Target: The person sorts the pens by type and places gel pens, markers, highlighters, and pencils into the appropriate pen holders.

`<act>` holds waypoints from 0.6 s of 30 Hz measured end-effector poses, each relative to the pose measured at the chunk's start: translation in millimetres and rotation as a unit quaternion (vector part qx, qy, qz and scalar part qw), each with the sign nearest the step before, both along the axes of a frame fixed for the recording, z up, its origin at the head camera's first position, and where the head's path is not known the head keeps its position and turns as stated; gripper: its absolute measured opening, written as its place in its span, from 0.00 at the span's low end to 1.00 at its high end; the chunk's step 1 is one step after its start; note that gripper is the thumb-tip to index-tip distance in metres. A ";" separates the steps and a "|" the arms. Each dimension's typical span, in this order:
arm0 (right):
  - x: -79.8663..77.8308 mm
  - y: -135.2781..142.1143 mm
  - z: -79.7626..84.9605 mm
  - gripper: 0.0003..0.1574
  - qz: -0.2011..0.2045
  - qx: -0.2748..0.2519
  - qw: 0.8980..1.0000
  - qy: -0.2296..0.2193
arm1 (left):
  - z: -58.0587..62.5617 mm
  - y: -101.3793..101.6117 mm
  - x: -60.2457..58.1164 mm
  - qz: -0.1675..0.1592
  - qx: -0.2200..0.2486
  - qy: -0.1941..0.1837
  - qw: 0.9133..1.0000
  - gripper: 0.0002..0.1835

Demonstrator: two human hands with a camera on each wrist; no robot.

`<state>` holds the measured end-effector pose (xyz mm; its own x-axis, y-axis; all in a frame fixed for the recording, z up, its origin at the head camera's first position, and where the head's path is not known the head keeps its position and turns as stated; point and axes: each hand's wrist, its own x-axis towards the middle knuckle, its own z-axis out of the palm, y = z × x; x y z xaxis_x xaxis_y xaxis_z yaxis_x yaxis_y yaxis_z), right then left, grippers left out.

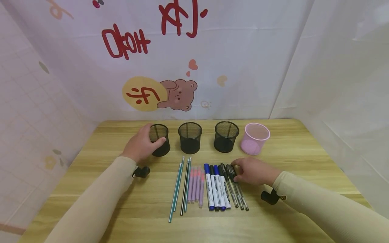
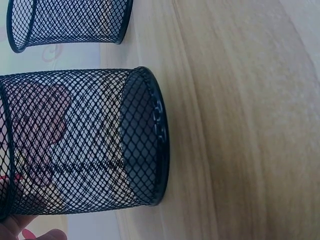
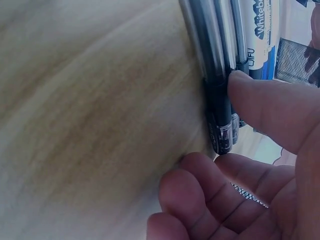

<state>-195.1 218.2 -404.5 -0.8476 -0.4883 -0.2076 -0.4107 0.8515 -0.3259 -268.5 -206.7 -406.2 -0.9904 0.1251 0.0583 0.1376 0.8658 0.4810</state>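
My left hand holds the leftmost black mesh pen holder, its thumb across the front and the other fingers at the left of the rim. In the left wrist view the mesh wall of this pen holder fills the left side, with fingertips by its rim at the lower corner. My right hand is at the cap ends of several black-capped gel pens lying on the table. In the right wrist view the thumb overlaps the gel pens, while the other fingers are loosely bent beyond the caps.
Two more black mesh pen holders and a pink one stand along the back of the wooden table. Pencils, pink-purple pens and whiteboard markers lie in the middle. A printed curtain hangs behind.
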 end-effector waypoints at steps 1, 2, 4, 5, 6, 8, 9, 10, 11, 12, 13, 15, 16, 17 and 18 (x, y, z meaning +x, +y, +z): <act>0.1 -0.4 0.5 0.35 -0.001 0.001 1.000 0.000 | -0.3 0.0 0.1 0.000 0.001 0.000 1.000 0.60; 0.1 -0.7 0.9 0.35 -0.001 0.002 1.000 -0.001 | -0.6 0.0 0.1 0.000 0.001 0.001 1.000 0.60; 0.1 -1.1 1.5 0.35 -0.003 0.000 1.000 -0.002 | -1.3 -0.2 -0.3 0.000 0.002 0.003 1.000 0.60; 0.1 -1.3 1.8 0.35 -0.003 -0.001 1.000 -0.003 | -1.7 -0.3 -0.6 0.000 0.003 0.004 1.000 0.60; 0.0 -1.5 1.9 0.35 -0.004 -0.002 1.000 -0.004 | -2.0 -0.5 -0.9 0.000 0.004 0.005 1.000 0.60; -0.1 -2.0 2.0 0.35 -0.006 -0.002 1.000 -0.007 | -2.1 -0.8 -0.9 0.000 0.004 0.006 1.000 0.60; -0.3 -2.2 2.0 0.35 -0.007 -0.001 1.000 -0.007 | -2.1 -0.9 -0.9 0.001 0.003 0.007 1.000 0.60; -0.4 -2.5 2.0 0.34 -0.008 0.000 1.000 -0.009 | -2.0 -0.8 -0.8 0.001 0.003 0.007 1.000 0.60; -0.7 -2.7 1.9 0.34 -0.010 0.002 1.000 -0.011 | -1.7 -0.7 -0.6 0.002 0.003 0.006 1.000 0.60; -0.8 -2.9 2.1 0.35 -0.012 0.004 1.000 -0.012 | -1.6 -0.5 -0.3 0.002 0.004 0.004 1.000 0.60; -1.0 -3.0 2.0 0.35 -0.012 0.006 1.000 -0.012 | -1.3 -0.4 0.0 0.002 0.003 0.003 1.000 0.60; -1.2 -2.9 2.1 0.35 -0.013 0.008 1.000 -0.012 | -0.9 -0.3 0.2 0.002 0.004 0.001 1.000 0.60; -1.2 -3.0 2.1 0.35 -0.015 0.008 1.000 -0.014 | -0.8 -0.2 0.5 0.002 0.004 0.001 1.000 0.60; -1.5 -3.1 1.8 0.35 -0.018 0.007 1.000 -0.015 | -0.7 -0.2 0.7 0.002 0.004 0.000 1.000 0.60; -1.5 -3.4 2.0 0.35 -0.019 0.007 1.000 -0.016 | -0.6 -0.3 0.9 0.002 0.004 -0.001 1.000 0.60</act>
